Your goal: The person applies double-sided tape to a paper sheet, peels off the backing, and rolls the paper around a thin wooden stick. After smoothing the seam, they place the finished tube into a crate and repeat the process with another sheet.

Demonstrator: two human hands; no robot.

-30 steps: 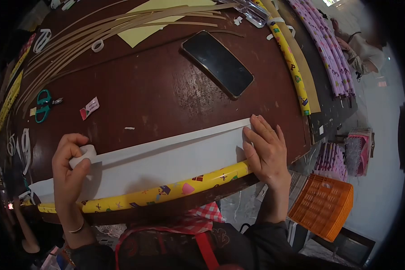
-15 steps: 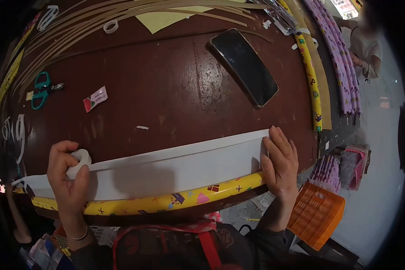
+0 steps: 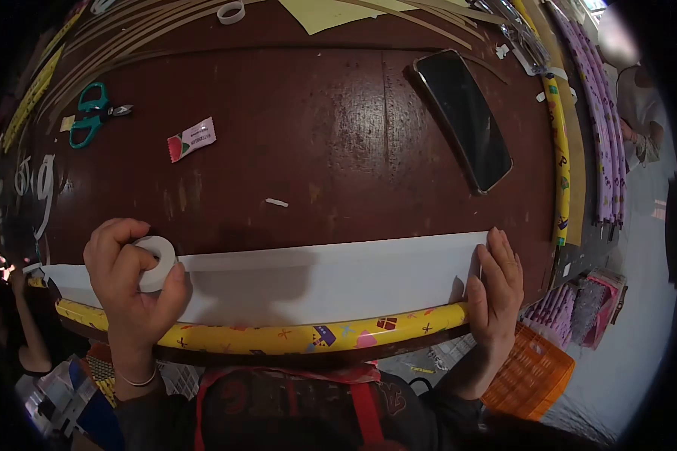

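Note:
My left hand [image 3: 139, 282] holds a white roll of tape [image 3: 165, 279] between thumb and fingers, above the left part of a white-backed paper sheet [image 3: 368, 272]. The sheet lies along the near table edge, white side up. Its near side curves into a yellow printed roll of paper [image 3: 278, 337] with small colourful pictures. My right hand [image 3: 498, 282] rests with outstretched fingers on the sheet's right end, thumb toward the yellow roll. A shadow falls across the middle of the sheet.
On the brown table [image 3: 278, 128] lie teal-handled scissors [image 3: 90, 120], a pink wrapped packet [image 3: 192, 140], a white scrap [image 3: 277, 203] and a phone [image 3: 465, 120]. Another tape roll [image 3: 231, 13] lies far back. Purple rolls [image 3: 602, 128] line the right side. An orange crate [image 3: 530, 372] stands below right.
The camera view has shifted, so the table items appear further right. The tape roll in my left hand has turned more face-on. My right hand stays at the sheet's right end.

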